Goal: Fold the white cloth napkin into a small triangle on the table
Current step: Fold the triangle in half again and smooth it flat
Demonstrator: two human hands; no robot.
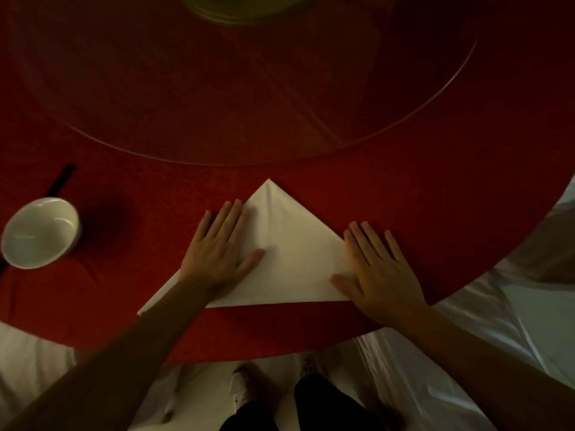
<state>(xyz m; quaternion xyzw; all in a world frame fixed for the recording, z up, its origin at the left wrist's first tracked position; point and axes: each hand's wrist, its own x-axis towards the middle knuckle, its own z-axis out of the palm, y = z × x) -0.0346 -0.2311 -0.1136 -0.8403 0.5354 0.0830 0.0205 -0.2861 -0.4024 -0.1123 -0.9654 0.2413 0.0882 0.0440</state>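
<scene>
Left hand (217, 253), right hand (381, 275) flat on smooth triangular napkin (295, 253).

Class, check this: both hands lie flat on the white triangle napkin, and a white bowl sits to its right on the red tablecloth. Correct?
Not quite. The head view shows the white bowl to the left of the napkin, not the right. Both the left hand and the right hand do lie flat on it.

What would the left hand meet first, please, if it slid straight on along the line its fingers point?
The left hand would probably first reach the curved edge of the round glass turntable; only bare red tablecloth lies between.
</scene>
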